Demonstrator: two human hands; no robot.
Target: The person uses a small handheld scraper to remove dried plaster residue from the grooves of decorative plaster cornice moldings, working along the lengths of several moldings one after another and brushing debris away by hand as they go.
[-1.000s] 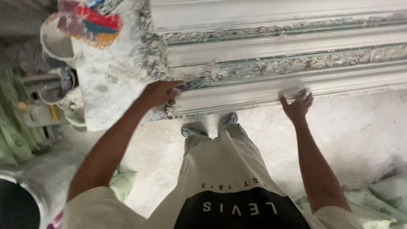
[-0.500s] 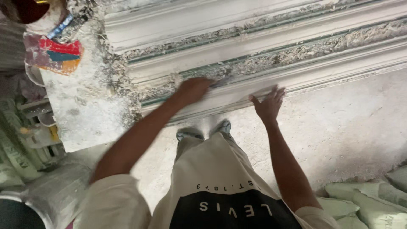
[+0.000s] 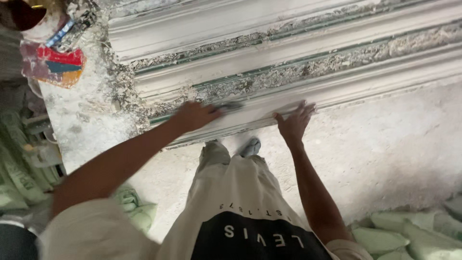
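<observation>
Both hands have slid rightward along the plaster moulding point(image 3: 298, 58) since the earlier frames, the view shifting with them. Far left of the left hand: a dusty worktop point(image 3: 86, 120) carrying a red, blue and orange sack point(image 3: 53, 65), crusted crumbs along its edge. Left hand point(image 3: 195, 117) is closed round a small dark tool point(image 3: 231, 106), blurred, its tip pressed against the lower ridge of the moulding; what kind of tool, cannot tell. Between the hands, a short run of smooth white ridge, with a grey shoe point(image 3: 250, 147) just below it on the floor. Right hand point(image 3: 293, 123) is open, fingers spread, palm flat on the same ridge, gripping nothing. Beyond and above both hands the moulding runs in long white bands with rough, crumbly grooves. Lower right, well apart from the right hand: pale green sacks point(image 3: 404, 233).
</observation>
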